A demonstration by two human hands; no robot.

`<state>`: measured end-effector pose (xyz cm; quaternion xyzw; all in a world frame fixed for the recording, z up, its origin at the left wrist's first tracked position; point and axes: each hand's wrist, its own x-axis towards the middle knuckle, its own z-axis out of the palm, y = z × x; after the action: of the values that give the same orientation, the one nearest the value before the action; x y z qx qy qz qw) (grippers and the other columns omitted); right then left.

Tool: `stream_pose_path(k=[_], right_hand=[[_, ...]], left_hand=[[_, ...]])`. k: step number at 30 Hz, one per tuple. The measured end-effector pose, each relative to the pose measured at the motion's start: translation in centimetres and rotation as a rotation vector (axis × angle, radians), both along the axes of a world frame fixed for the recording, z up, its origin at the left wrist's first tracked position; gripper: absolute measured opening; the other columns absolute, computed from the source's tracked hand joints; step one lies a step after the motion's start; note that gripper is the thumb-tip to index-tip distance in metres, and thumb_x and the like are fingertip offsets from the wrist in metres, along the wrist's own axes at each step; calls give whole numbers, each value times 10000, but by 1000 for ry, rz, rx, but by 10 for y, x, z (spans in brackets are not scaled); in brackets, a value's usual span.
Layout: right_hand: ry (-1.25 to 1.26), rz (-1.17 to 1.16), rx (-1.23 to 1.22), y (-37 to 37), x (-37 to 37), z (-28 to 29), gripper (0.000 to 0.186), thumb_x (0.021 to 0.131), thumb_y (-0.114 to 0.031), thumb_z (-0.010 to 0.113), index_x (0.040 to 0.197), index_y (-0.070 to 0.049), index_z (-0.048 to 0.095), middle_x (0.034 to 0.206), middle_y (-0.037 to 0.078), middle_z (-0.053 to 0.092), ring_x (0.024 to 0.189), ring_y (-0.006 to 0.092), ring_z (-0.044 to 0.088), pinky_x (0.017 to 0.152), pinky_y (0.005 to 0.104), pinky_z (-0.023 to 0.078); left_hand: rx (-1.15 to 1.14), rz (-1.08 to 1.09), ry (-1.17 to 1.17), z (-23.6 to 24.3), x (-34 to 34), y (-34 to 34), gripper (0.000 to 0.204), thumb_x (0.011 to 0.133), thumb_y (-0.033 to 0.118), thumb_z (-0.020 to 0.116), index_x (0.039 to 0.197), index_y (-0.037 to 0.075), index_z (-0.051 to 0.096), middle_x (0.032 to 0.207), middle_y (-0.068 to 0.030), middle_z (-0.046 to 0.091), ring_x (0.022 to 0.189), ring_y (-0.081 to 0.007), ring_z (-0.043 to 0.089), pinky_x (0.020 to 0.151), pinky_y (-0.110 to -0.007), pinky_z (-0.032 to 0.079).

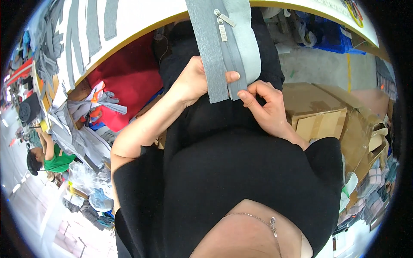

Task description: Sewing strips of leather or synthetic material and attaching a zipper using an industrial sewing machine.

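A grey zipper (pixel 234 56) with two silver pulls (pixel 222 29) hangs over the table edge into my lap. A darker grey fabric strip (pixel 202 38) runs along its left side, and a pale piece with a rounded edge (pixel 249 47) lies on its right. My left hand (pixel 195 81) is closed around the grey strip and zipper; a fingertip shows over the tape through the gap between them, the other fingers hidden behind. At the lower end of the zipper tape, my right hand (pixel 266 105) pinches its right edge between thumb and fingers.
Grey fabric strips (pixel 92 30) lie on the white table (pixel 142 10), which curves across ahead. Red cloth (pixel 127 77) and scraps are below it on the left. Cardboard boxes (pixel 318 107) stand close at my right. A person in green (pixel 58 161) works far left.
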<state>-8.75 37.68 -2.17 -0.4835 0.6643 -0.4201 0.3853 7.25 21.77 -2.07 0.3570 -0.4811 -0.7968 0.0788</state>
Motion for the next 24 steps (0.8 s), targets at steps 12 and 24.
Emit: stream_pose_path(k=[12, 24], right_hand=[[427, -17, -394, 3, -7, 1, 228, 831, -245, 854, 971, -134, 712, 888, 35, 663, 814, 208, 623, 749, 356, 475], [935, 252, -754, -13, -18, -7, 268, 871, -184, 733, 1125, -125, 792, 1197, -13, 749, 1084, 178, 641, 866, 314, 425]], left_hand=[[88, -66, -14, 3, 3, -4, 327, 924, 247, 822, 1083, -27, 737, 889, -136, 751, 748, -190, 754, 642, -319, 651], [33, -95, -33, -3, 6, -10, 386, 912, 301, 838, 1111, -12, 732, 927, -131, 748, 803, -178, 738, 693, -323, 628]])
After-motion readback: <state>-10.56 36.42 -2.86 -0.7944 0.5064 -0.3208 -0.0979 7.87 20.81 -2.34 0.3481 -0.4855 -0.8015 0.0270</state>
